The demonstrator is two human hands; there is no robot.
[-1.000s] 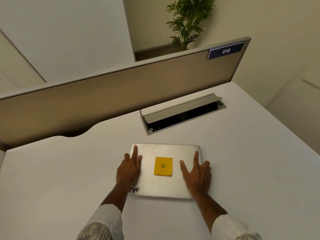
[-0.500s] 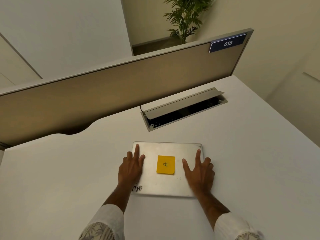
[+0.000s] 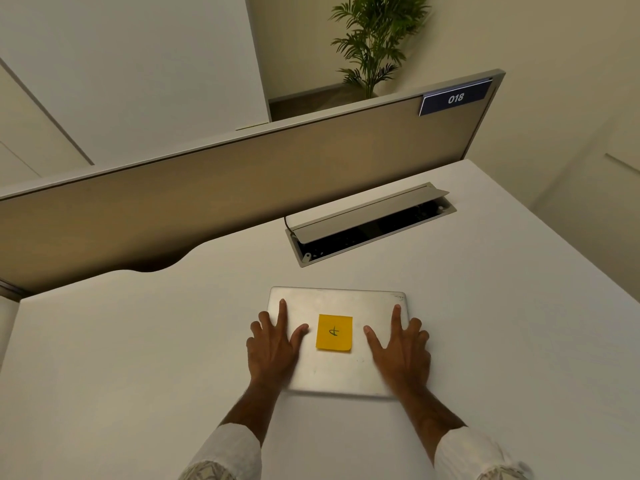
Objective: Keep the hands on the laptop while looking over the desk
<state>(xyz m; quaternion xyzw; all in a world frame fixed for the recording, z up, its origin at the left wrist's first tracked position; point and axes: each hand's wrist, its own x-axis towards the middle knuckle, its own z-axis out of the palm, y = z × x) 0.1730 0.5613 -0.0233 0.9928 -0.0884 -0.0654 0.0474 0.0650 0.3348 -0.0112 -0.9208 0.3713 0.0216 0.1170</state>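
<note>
**Closed laptop under two flat hands, office desk**

Office cubicle: white desk (image 3: 138,358), tan partition panel (image 3: 242,188) along the far edge with a "018" label (image 3: 455,98) at its right end, potted plant (image 3: 372,39) behind it. Cable tray (image 3: 374,226) set into the desk at centre-far, lid flipped up, dark inside.

Silver laptop (image 3: 337,372) lies shut and flat on the desk, near-centre, just near of the tray but apart from it. Yellow sticky note (image 3: 334,332) stuck mid-lid, pen mark on it.

I see the left hand (image 3: 273,348) lying palm-down on the lid's left part, fingers straight and spread, outer fingers over the left edge. Right hand (image 3: 401,351) the same on the right part. Neither curls round anything; flat contact only.

Handling, my judgement: rigid metal slab, moderate weight, smooth lid so flat palms may slide. Fragile screen inside, so don't load the lid's centre. Best hold: left and right side edges, fingers under, thumbs on top. The note is light paper and could peel; keep off it.
</note>
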